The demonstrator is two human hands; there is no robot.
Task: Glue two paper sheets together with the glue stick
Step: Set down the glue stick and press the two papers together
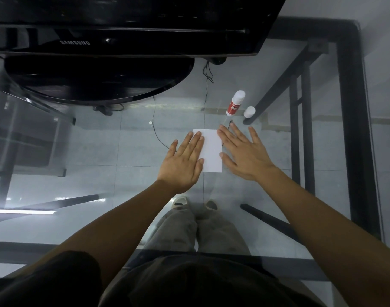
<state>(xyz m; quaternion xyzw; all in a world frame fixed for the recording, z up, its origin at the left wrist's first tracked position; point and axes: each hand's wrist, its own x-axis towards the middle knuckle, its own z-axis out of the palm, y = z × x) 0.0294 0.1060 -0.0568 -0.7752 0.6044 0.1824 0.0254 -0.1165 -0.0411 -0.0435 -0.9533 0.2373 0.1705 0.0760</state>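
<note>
A small white paper sheet (210, 151) lies flat on the glass table. I cannot tell whether a second sheet lies under it. My left hand (183, 161) rests flat, fingers spread, over the paper's left edge. Flat at the paper's right edge lies my right hand (245, 151), its fingertips touching that edge. Neither hand holds anything. The glue stick (235, 103), white with a red label, stands beyond the paper to the right. Its white cap (249, 111) sits separately beside it.
A black monitor (123, 25) on a round black base (96, 80) fills the far left of the glass table (278, 156). The table's black frame (353, 120) runs along the right side. Cables, floor tiles and my legs show through the glass.
</note>
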